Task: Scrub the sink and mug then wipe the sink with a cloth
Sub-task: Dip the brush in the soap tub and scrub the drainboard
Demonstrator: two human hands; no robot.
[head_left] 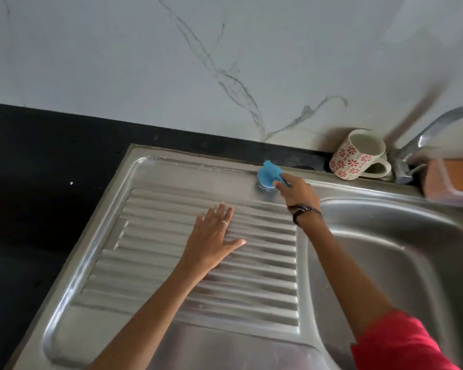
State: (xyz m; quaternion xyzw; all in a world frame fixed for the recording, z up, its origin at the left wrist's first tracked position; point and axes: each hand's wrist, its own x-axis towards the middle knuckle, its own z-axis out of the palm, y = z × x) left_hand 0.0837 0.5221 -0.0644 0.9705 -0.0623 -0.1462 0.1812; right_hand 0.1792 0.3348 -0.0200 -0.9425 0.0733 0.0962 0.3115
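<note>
- Right hand (296, 190) is reaching far across the sink (171, 343), fingers curled round a blue scrubber (268, 175), pressing it on the drainboard's far edge.
- Left hand (211, 240) is lying flat on the ribbed drainboard (145, 263), fingers straight and spread, holding nothing.
- Mug (354, 156) is sitting tilted at the far rim, just left of the tap (422, 141), near the scrubber but apart.
- Basin (385, 263) is lying right of the arms.

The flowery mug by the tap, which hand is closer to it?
The right hand. It grips the blue scrubber just left of the mug. The left hand lies flat on the ribbed drainboard, farther away.
</note>
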